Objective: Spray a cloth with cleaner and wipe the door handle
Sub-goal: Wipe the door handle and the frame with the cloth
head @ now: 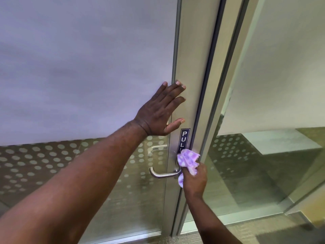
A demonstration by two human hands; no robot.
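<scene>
A silver lever door handle (162,174) sticks out to the left from the metal frame of a frosted glass door (189,59). My right hand (194,180) is shut on a purple and white cloth (188,160), which is pressed against the frame at the handle's pivot end, just below a blue PULL sticker (185,138). My left hand (161,110) lies flat and open against the door above the handle, fingers spread across the glass and the frame. No spray bottle is in view.
A fixed glass panel (263,155) stands to the right of the door, with a dotted frosting band low on both panes. Carpeted floor (228,231) shows at the bottom right. A second handle (157,147) shows through the glass.
</scene>
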